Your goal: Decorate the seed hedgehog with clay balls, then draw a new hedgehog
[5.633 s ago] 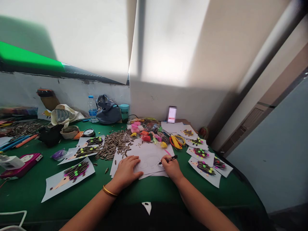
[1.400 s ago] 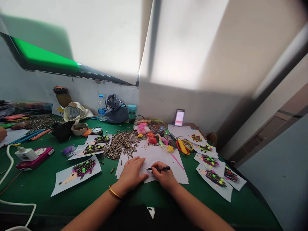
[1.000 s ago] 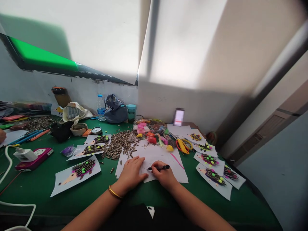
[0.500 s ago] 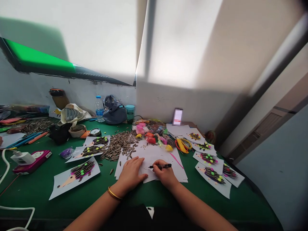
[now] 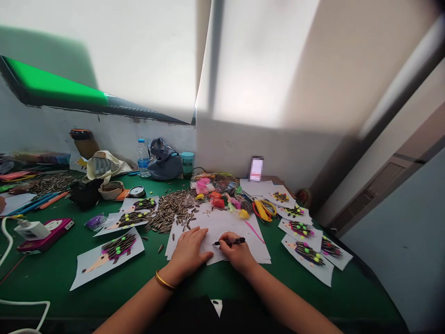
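My right hand (image 5: 236, 253) is closed around a black pen (image 5: 234, 241), its tip on a small white sheet (image 5: 217, 260). Faint lines show on the sheet near the tip. Flat on the paper beside it lies my left hand (image 5: 190, 250), fingers stretched out and holding nothing. Beneath both is a larger stack of white paper (image 5: 255, 250) with a pink strip (image 5: 255, 231) on its right part. Striped sunflower seeds (image 5: 170, 208) are heaped just beyond my left hand, some scattered onto the paper.
Bags of coloured clay (image 5: 217, 197) and yellow-handled scissors (image 5: 262, 209) lie behind the paper. Hedgehog pictures made with seeds flank it, such as one on the left (image 5: 107, 260) and one on the right (image 5: 308, 260). A magenta power strip (image 5: 47, 236) sits far left; a phone (image 5: 256, 168) leans on the wall.
My right hand and the pen have shifted very slightly to the left over the small sheet. My left hand stays in place.
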### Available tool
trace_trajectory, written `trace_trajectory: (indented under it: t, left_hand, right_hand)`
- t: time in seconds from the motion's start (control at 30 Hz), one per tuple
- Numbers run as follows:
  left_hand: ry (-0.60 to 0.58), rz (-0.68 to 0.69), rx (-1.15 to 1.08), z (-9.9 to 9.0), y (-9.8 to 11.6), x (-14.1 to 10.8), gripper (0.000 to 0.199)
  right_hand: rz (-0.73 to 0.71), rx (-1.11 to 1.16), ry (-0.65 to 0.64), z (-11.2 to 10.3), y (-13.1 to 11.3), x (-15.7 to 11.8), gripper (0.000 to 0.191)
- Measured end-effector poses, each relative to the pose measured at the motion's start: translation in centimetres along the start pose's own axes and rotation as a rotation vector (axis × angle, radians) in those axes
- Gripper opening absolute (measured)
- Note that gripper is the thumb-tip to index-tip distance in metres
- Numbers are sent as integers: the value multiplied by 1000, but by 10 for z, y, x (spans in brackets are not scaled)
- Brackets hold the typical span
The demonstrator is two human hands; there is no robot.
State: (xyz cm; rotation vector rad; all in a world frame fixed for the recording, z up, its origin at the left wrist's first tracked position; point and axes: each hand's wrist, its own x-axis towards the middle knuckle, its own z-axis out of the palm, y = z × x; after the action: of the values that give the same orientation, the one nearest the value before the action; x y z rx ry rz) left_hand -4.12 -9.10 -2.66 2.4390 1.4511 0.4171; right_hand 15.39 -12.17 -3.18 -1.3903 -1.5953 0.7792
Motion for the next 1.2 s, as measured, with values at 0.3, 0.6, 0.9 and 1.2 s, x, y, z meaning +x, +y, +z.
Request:
trace_trajectory:
  t: [0.3, 0.6, 0.9, 1.2]
  left_hand:
    - [1, 3, -11, 0, -1, 0, 72]
    - [-6, 2, -13, -4, 1, -1, 69]
    - [-5, -2, -20, -2, 2, 0, 65]
    - [7, 11, 1, 2, -2, 1, 67]
  right_hand:
    - [23, 219, 278, -31, 16, 8, 32]
    - [70, 178, 331, -50, 27, 13, 34]
    - [10, -21, 140, -23, 13, 20, 22]
    - [42, -95, 69, -17, 15, 21, 21]
